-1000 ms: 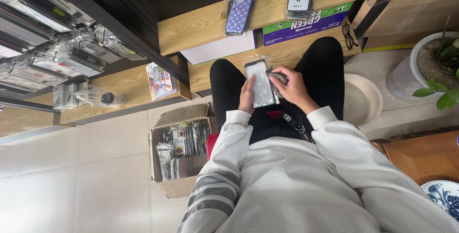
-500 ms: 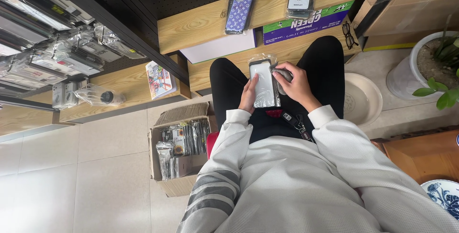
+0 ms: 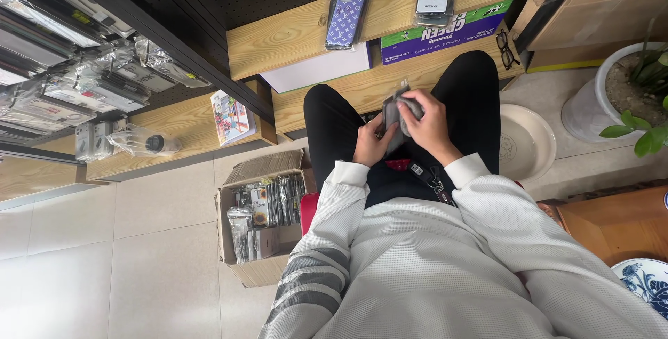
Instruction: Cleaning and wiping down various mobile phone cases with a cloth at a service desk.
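Over the lap, the left hand (image 3: 374,146) and right hand (image 3: 424,127) both pinch a grey phone case in crinkly clear plastic sleeve (image 3: 394,118) — slippery film, so it could slide out, floorward.

A phone-accessory shop: bagged cases (image 3: 346,15) lie on wooden shelves (image 3: 292,36) beyond the hands, more (in plastic sleeves) fill a carton (image 3: 261,217) to their left.
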